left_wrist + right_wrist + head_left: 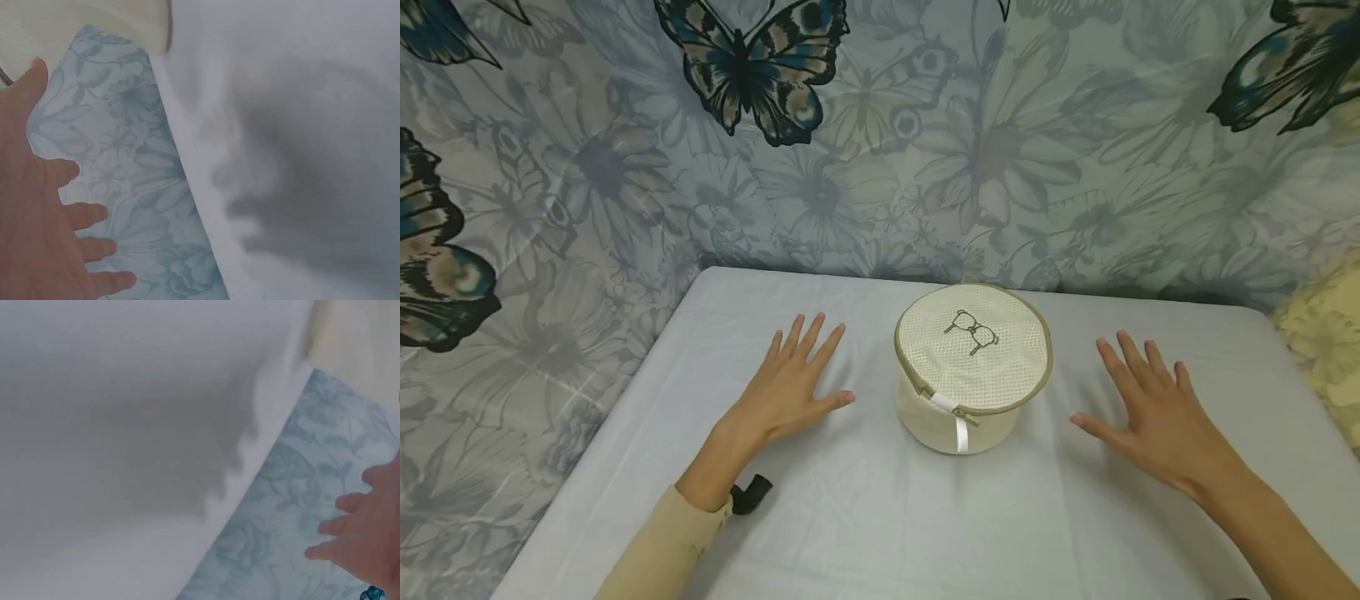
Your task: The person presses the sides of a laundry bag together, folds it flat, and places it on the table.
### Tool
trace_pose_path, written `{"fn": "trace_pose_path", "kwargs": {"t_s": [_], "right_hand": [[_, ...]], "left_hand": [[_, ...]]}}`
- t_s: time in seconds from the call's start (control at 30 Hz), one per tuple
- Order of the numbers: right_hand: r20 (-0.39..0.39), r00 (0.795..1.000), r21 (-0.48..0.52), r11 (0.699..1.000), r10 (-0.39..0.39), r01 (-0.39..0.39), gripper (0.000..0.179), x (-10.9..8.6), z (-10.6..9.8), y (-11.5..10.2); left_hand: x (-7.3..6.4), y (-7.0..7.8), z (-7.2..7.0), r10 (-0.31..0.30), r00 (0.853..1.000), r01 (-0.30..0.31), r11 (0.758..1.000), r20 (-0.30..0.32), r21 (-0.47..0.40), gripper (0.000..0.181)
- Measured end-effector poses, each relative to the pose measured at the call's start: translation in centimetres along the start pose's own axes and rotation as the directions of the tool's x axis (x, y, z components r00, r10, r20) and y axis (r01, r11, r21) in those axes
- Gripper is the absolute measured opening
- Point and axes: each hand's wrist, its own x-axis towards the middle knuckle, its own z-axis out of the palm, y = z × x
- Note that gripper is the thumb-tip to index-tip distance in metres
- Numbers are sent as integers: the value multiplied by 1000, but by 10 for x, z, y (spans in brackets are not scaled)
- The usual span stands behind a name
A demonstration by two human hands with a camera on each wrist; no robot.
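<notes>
A round cream mesh pouch (973,350) with a brown zipper rim stands upright on the white-covered table. Its lid bears a small stitched dark outline, and the zipper pull with a white tab hangs at the front. To its left, my left hand (793,383) has its fingers spread and holds nothing. On the other side my right hand (1157,417) is likewise spread, apart from the pouch. The left wrist view shows the left hand (44,219) with the pouch (125,19) near its thumb; the right wrist view shows the right hand (362,531) in part.
The white cloth (850,533) covers the table. A curtain (880,192) with flowers and butterflies hangs along its back and left sides. Some yellow fabric (1326,333) lies at the right edge. A black strap (751,495) sits at my left wrist.
</notes>
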Motion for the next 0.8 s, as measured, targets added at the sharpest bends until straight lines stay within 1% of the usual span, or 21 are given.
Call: {"fn": "trace_pose_path", "kwargs": {"t_s": [0.1, 0.27, 0.37, 0.53, 0.67, 0.8], "right_hand": [[-14, 1000, 21, 1000, -12, 12, 104, 2, -5, -2], [-39, 999, 58, 997, -39, 41, 104, 4, -13, -6], [-28, 999, 90, 996, -19, 21, 103, 4, -19, -10], [-9, 1000, 115, 993, 14, -13, 102, 5, -28, -18], [-8, 1000, 116, 993, 3, -2, 101, 8, -33, -25], [-11, 1000, 127, 992, -17, 19, 100, 12, -36, -31]], "left_hand": [[4, 0, -4, 23, 1000, -23, 999, -12, -24, 94], [8, -1, -11, 52, 998, -53, 998, -19, -38, 94], [11, -1, -15, 57, 998, -58, 995, -12, -87, 93], [17, 3, -22, 67, 998, -66, 977, -3, -202, 88], [21, 3, -27, 71, 998, -68, 973, 2, -220, 90], [26, 3, -30, 103, 994, -105, 965, -21, -241, 92]]}}
